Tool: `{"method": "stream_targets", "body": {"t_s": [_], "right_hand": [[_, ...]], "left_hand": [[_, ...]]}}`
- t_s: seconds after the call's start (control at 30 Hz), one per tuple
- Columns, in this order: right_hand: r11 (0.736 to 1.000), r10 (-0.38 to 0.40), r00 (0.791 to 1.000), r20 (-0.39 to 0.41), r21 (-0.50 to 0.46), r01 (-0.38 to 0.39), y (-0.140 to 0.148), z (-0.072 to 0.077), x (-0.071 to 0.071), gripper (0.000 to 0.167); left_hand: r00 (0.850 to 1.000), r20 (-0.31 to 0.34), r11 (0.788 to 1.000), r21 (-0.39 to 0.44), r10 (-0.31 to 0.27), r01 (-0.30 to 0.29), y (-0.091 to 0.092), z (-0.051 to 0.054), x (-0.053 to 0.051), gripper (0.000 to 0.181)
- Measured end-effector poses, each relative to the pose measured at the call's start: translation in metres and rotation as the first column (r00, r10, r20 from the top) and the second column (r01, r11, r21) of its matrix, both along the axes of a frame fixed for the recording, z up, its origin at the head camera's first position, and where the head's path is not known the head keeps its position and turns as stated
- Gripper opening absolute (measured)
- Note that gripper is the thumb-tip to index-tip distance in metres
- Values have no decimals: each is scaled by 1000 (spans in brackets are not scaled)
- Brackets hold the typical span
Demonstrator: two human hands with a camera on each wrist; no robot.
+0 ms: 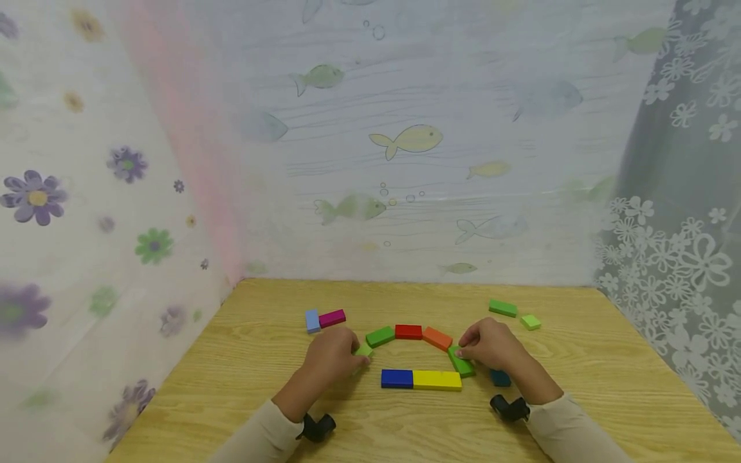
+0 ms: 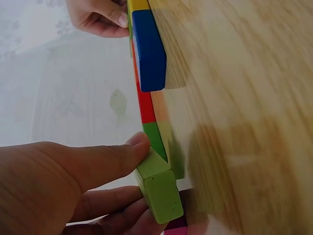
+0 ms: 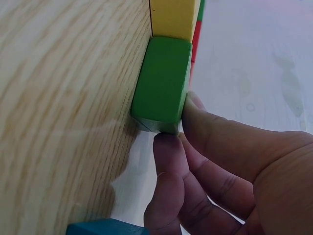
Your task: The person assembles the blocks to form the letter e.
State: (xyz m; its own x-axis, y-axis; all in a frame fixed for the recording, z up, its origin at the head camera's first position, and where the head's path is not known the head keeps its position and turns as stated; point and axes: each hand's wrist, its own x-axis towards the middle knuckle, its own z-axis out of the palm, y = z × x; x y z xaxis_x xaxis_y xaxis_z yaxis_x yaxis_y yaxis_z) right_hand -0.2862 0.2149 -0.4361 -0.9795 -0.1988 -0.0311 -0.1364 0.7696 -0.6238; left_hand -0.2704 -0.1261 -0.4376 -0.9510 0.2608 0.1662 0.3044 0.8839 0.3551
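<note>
My left hand (image 1: 334, 352) pinches a small light green block (image 2: 163, 191) between thumb and fingers at the left end of a curved row. Along the curve lie a green block (image 1: 380, 336), a red block (image 1: 408, 332) and an orange block (image 1: 437, 338). At its right end my right hand (image 1: 494, 350) pinches a longer green block (image 3: 164, 81) with thumb and fingertips. Below the curve, a blue block (image 1: 397, 379) and a yellow block (image 1: 437, 380) lie end to end; the yellow one's right end is close to the held green block.
A light blue block (image 1: 312, 321) and a magenta block (image 1: 332, 318) touch at the back left. At the back right lie a green block (image 1: 503, 308) and a light green one (image 1: 530, 322). A teal block (image 1: 500, 377) is partly hidden below my right hand.
</note>
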Motion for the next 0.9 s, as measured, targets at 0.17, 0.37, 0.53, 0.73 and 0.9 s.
{"method": "stream_targets", "body": {"t_s": [0.17,0.37,0.53,0.73,0.9], "right_hand": [[1000,2,1000,-3,1,-2,0,-1,0,15],[1000,4,1000,-5,7,-4,-1,-1,0,16],[1000,5,1000,-5,8,-5,-1,-1,0,16],[1000,11,1000,-11,7,-11,1,-1,0,16],[1000,14,1000,-13,1,-14,1,0,0,17]], "left_hand": [[1000,7,1000,-2,28,-28,-1,0,1,44],[998,14,997,-25,69,-69,-3,0,0,32],[997,4,997,-26,75,-75,-3,-1,-2,35],[997,-16,997,-25,73,-73,0,-2,-3,46],[997,-24,996,-35,76,-77,2,-4,-4,54]]}}
